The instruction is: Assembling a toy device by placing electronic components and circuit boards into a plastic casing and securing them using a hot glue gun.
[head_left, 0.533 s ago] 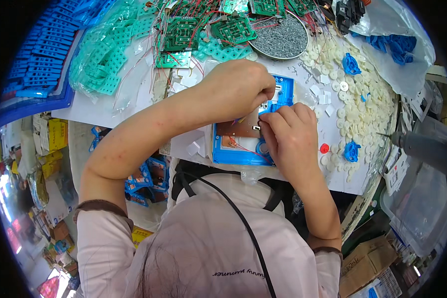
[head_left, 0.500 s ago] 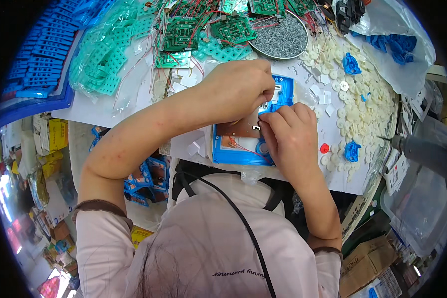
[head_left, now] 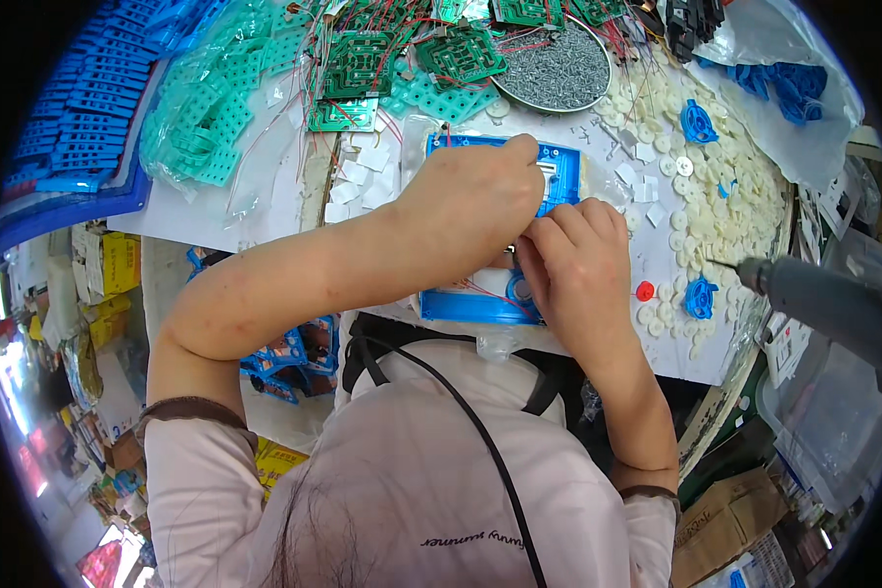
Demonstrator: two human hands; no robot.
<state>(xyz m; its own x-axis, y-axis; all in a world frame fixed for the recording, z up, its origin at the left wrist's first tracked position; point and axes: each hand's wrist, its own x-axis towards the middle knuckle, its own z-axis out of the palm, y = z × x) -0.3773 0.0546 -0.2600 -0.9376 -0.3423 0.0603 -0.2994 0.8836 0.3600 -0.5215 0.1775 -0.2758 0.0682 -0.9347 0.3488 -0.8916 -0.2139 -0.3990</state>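
A shallow blue plastic housing [head_left: 480, 308] lies at the table's near edge, with a round opening and thin red wires inside. Across its middle reaches my left hand [head_left: 490, 186], fingers closed in a pinch; whatever is in them is hidden. My left wrist and hand cover most of the brown circuit board that lies in the housing. My right hand [head_left: 580, 269] rests at the housing's right side, its fingers bent and pressed together by the board's edge. What those fingertips grip is out of sight. Small white square pads [head_left: 363, 176] lie left of the housing.
Green circuit boards [head_left: 358, 67] with red wires and a round tray of screws [head_left: 559, 73] stand behind. Cream plastic discs [head_left: 735, 206] spread on the right, near a red button [head_left: 645, 291] and a hanging electric screwdriver [head_left: 813, 299]. Blue parts [head_left: 88, 108] fill the left tray.
My left hand has come a little nearer to me and now covers the brown board. The housing's far left corner shows. The screwdriver has swung leftward; my right hand has hardly moved.
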